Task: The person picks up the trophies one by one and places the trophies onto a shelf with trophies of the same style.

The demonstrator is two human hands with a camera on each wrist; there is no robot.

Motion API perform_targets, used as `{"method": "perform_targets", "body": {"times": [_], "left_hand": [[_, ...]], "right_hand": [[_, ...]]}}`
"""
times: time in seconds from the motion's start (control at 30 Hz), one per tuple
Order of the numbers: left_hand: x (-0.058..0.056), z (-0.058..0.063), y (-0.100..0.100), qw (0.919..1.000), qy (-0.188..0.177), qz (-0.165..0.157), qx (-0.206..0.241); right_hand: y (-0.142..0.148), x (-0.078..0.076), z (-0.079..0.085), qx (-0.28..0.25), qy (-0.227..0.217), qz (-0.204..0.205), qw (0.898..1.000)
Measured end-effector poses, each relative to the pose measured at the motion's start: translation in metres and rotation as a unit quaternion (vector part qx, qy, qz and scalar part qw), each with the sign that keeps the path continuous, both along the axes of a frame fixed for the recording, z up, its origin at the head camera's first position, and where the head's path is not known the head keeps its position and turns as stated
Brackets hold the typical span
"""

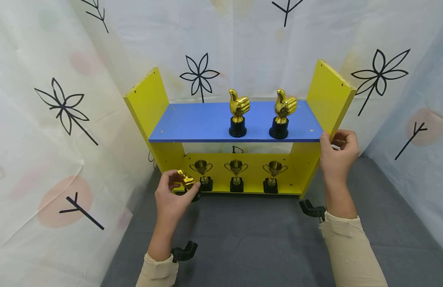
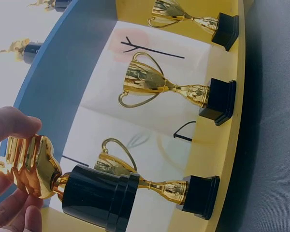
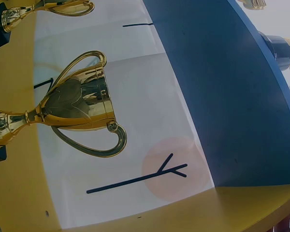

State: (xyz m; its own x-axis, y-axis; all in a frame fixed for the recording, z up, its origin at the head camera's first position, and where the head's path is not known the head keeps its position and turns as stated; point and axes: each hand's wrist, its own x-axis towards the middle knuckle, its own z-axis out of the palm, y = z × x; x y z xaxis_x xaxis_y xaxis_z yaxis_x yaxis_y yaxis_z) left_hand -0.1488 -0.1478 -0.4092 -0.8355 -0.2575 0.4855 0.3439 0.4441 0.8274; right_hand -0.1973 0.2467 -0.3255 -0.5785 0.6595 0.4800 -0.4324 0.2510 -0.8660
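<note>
My left hand point(image 1: 173, 197) pinches a gold thumbs-up trophy point(image 2: 34, 166) by its gold top, thumb on one side and fingers on the other. The trophy is tilted, its round black base point(image 2: 99, 195) overlapping the leftmost gold cup trophy point(image 1: 202, 171) in the left wrist view. With thumb on the front edge and fingers bent round the outside, my right hand point(image 1: 339, 155) grips the right side panel point(image 1: 329, 93) of a yellow and blue shelf, level with the blue board point(image 1: 200, 119). Two more thumbs-up trophies, a middle one point(image 1: 238, 113) and a right one point(image 1: 281, 114), stand upright on that board.
On the yellow lower board point(image 1: 218, 188) stand three cup trophies in a row, including a middle cup point(image 1: 236, 175) and a right cup point(image 1: 273, 175). The shelf stands on a grey cloth point(image 1: 243, 239). Patterned white fabric point(image 1: 261, 52) hangs behind and at both sides.
</note>
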Motion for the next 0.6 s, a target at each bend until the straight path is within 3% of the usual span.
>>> {"method": "perform_targets", "body": {"times": [0.6], "left_hand": [[-0.005,0.017,0.006,0.9984,0.056,-0.009,-0.008]], "right_hand": [[-0.001,0.0,0.001,-0.003,-0.005,-0.005,1.0]]}}
